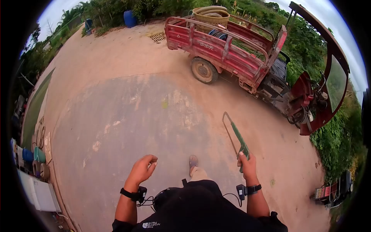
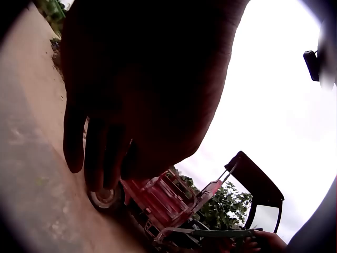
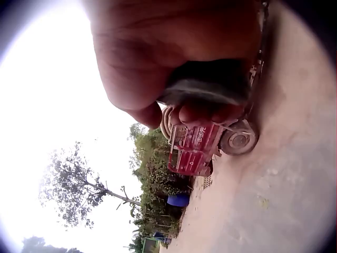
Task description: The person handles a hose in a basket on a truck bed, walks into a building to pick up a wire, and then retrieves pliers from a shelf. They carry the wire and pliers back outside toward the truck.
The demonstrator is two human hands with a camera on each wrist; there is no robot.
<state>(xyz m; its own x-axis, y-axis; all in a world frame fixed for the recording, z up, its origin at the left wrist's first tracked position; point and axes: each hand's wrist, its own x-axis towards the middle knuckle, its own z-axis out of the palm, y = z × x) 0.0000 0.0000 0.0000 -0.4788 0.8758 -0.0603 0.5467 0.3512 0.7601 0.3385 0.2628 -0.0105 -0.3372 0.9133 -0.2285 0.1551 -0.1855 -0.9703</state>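
My right hand grips a green-handled bow saw, its thumb lying along the handle. The saw's thin, brownish far end points forward and a little left, above the concrete. Close up in the right wrist view, the fingers curl round the dark handle. My left hand hangs in front of the body on the left, holding nothing. Its fingers point loosely downward in the left wrist view, where the hand is in dark shadow.
A red cargo tricycle stands ahead to the right, with a wicker basket in its bed. A blue barrel is at the back. Buckets and a white box line the left side. A foot steps on the concrete.
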